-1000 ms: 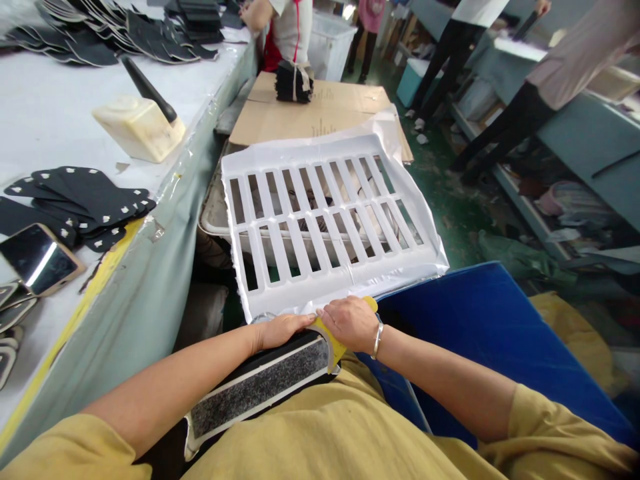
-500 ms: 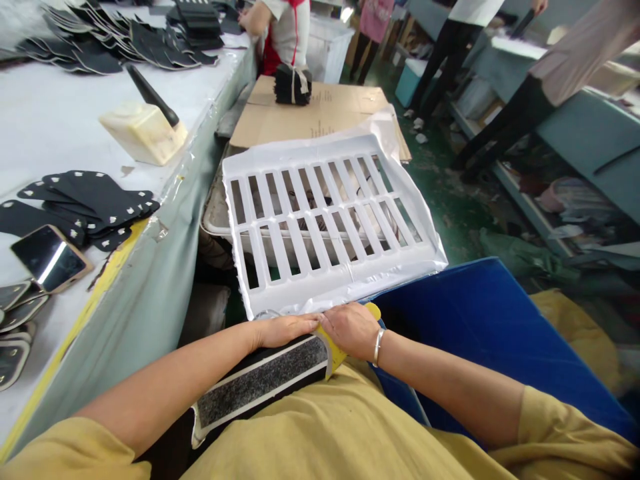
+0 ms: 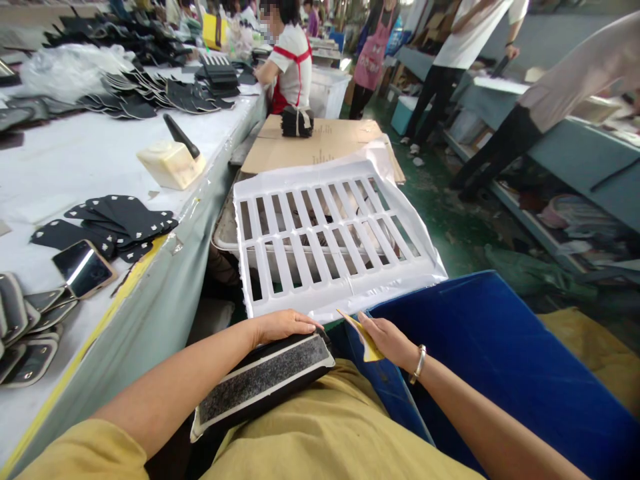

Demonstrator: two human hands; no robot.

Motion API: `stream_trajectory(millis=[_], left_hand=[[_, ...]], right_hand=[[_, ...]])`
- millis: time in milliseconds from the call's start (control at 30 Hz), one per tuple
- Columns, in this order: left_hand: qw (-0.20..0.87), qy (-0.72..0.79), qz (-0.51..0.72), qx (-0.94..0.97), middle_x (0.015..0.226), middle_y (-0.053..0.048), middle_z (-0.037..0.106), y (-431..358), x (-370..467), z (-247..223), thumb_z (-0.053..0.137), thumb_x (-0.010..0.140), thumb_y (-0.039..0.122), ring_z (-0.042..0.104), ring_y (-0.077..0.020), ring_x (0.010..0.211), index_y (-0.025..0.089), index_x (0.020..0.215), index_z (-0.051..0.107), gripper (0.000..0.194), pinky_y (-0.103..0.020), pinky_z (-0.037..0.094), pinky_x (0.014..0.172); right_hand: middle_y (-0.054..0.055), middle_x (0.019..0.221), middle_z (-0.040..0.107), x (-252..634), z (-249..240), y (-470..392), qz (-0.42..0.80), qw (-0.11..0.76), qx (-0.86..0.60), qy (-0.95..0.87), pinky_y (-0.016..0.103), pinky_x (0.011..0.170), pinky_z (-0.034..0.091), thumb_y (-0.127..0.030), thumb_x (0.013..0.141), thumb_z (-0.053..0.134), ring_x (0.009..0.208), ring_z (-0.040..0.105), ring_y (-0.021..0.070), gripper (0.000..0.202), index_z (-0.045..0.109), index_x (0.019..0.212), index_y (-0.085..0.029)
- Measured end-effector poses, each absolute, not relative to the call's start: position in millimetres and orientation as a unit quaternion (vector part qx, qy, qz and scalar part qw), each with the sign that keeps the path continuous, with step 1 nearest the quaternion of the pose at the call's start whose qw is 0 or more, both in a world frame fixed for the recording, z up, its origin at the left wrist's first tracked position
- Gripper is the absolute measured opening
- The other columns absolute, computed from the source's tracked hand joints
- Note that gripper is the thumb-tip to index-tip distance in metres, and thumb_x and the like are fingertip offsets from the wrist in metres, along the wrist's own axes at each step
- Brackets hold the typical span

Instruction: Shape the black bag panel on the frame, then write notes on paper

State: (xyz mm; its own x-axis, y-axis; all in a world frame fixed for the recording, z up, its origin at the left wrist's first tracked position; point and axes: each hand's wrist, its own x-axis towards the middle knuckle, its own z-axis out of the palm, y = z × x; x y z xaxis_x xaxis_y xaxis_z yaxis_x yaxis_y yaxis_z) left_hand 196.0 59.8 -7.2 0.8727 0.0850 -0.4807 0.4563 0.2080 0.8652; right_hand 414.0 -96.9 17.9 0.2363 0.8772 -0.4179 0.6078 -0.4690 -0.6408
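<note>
My left hand (image 3: 286,325) lies over the far edge of a long black piece (image 3: 267,377) with a speckled grey strip and pale borders. Its fingers bend over the right end of that piece, which rests against my yellow shirt. Slightly to the right, my right hand (image 3: 393,340) is closed on a thin, curved yellow strip (image 3: 367,340), held apart from the black piece. Just beyond both hands is a white slotted panel (image 3: 300,303) with two rows of narrow openings. The underside of the black piece is hidden.
A blue bin (image 3: 500,333) stands at my right. On the left table (image 3: 80,170) are black cut pieces (image 3: 120,217), a phone (image 3: 85,268) and a cream container (image 3: 170,163) with a dark handle. Cardboard (image 3: 330,137) lies past the panel. Several people are farther off.
My right hand has moved right, away from the black piece, carrying the yellow strip off its end. My left hand stays on the black piece. The view has tilted up.
</note>
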Motion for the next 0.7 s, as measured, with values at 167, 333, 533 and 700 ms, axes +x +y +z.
stream_trajectory(millis=[167,333,533,700], left_hand=[[0.744,0.209,-0.141,0.619,0.106,-0.006,0.067,62.6,198.0,-5.4,0.059,0.076,0.041,0.061,-0.0195,0.091,0.017,0.115,0.062,0.046,-0.029,0.044,0.084],[0.724,0.214,-0.138,0.641,0.108,-0.006,0.067,60.9,200.5,1.0,0.056,0.076,0.035,0.061,-0.0199,0.094,0.016,0.115,0.062,0.044,-0.03,0.042,0.089],[0.566,0.263,-0.112,0.773,0.109,-0.005,0.067,39.2,211.8,13.7,0.045,0.076,0.023,0.06,-0.0197,0.097,0.013,0.111,0.064,0.041,-0.027,0.041,0.091],[0.478,0.286,-0.053,0.829,0.12,-0.007,0.061,23.0,208.4,14.8,0.037,0.081,0.025,0.054,-0.0196,0.111,0.014,0.115,0.061,0.043,-0.028,0.034,0.1]], right_hand=[[-0.001,0.053,0.044,411.7,14.8,-107.3,0.48,0.243,-0.719,-0.44,0.025,0.053,0.034,-0.072,0.081,0.022,0.051,0.039,0.011,0.067,0.052,0.061,-0.015],[-0.001,0.056,0.044,415.3,9.4,-113.5,0.494,0.252,-0.71,-0.435,0.026,0.053,0.033,-0.072,0.08,0.026,0.053,0.038,0.0113,0.065,0.052,0.064,-0.015],[0.002,0.069,0.054,419.5,-1.4,-115.9,0.531,0.27,-0.671,-0.441,0.027,0.06,0.044,-0.067,0.081,0.037,0.063,0.051,0.014,0.053,0.05,0.072,-0.016],[0.003,0.08,0.06,417.8,8.6,-121.6,0.694,0.272,-0.564,-0.356,0.022,0.049,0.048,-0.059,0.074,0.056,0.067,0.063,0.0161,0.046,0.044,0.091,-0.017]])
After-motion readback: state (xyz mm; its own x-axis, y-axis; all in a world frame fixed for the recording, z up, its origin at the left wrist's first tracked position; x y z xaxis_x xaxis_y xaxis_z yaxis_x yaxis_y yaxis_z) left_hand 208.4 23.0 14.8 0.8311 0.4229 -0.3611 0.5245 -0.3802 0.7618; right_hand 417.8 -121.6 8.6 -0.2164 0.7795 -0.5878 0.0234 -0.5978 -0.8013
